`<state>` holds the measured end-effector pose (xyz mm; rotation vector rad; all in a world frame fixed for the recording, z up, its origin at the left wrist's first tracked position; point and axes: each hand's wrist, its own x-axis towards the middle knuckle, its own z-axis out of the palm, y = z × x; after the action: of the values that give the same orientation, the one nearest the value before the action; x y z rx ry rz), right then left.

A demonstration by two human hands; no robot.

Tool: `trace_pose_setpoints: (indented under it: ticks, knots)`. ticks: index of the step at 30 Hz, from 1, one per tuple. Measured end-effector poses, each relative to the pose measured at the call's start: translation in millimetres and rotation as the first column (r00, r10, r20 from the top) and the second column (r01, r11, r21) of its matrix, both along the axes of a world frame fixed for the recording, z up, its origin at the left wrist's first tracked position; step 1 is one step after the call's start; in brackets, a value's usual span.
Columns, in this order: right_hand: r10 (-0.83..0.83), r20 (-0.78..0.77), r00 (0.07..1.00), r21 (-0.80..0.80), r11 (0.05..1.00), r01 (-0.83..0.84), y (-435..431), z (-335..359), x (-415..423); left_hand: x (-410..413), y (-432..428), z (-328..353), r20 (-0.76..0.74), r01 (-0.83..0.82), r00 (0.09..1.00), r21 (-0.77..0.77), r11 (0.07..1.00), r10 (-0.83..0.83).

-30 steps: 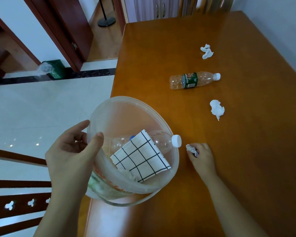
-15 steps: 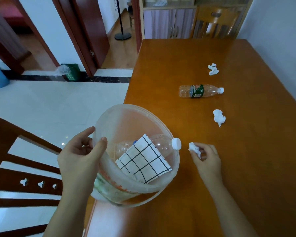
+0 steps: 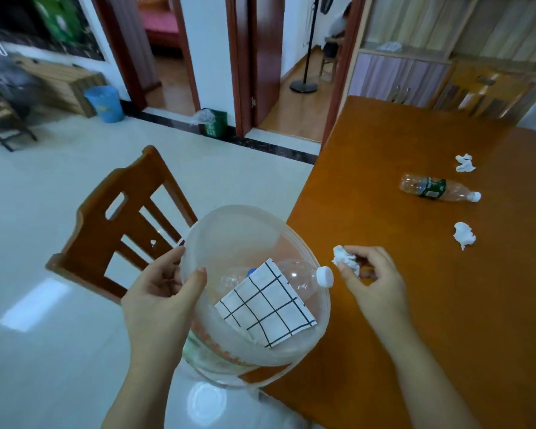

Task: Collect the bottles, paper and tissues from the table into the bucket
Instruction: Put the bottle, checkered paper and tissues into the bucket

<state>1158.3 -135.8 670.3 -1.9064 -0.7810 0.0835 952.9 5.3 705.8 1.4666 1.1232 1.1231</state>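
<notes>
My left hand [image 3: 161,295] grips the rim of a translucent plastic bucket [image 3: 229,224] held at the table's left edge. Inside it lie a clear bottle with a white cap [image 3: 324,275] and a white paper with a black grid [image 3: 266,308]. My right hand [image 3: 373,280] pinches a crumpled white tissue [image 3: 345,261] just right of the bucket's rim, above the table. On the orange wooden table [image 3: 384,305] lie a clear bottle with a green label [image 3: 437,189], a tissue [image 3: 464,236] in front of it, and another tissue [image 3: 464,164] behind it.
A wooden chair [image 3: 112,230] stands left of the table beside the bucket. Tiled floor spreads to the left, with a blue bin [image 3: 103,103] and a green bin [image 3: 214,122] by the doorways. A cabinet [image 3: 399,78] stands past the table's far end.
My right hand has lifted the crumpled tissue off the table and brought it up beside the bucket's rim. The view has swung up and left.
</notes>
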Motion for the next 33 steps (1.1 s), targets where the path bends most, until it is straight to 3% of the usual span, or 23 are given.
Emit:
trace_pose_setpoints:
  ticks: [9, 16, 24, 29, 33]
  knots:
    - [0.414, -0.075, 0.907, -0.075, 0.905, -0.419, 41.7, 6.1, -178.5, -168.2, -20.6, -25.5, 0.106, -0.234, 0.964, -0.101, 0.967, 0.244]
    - [0.679, -0.095, 0.728, -0.199, 0.703, -0.683, 79.0, -10.2, -287.9, -271.9, -25.3, -46.9, 0.114, -0.413, 0.897, -0.132, 0.901, 0.427]
    - [0.883, -0.052, 0.466, -0.281, 0.435, -0.856, 152.7, -11.3, -376.4, -359.1, -2.2, -60.9, 0.157, -0.604, 0.764, -0.167, 0.779, 0.626]
    - [0.931, -0.054, 0.36, -0.261, 0.335, -0.905, 220.8, -16.7, -420.6, -400.1, 49.6, -63.8, 0.162, -0.656, 0.716, -0.176, 0.734, 0.679]
    - [0.937, -0.086, 0.339, -0.219, 0.315, -0.924, 292.0, -24.3, -447.4, -427.5, 109.1, -61.5, 0.16, -0.68, 0.694, -0.173, 0.713, 0.702]
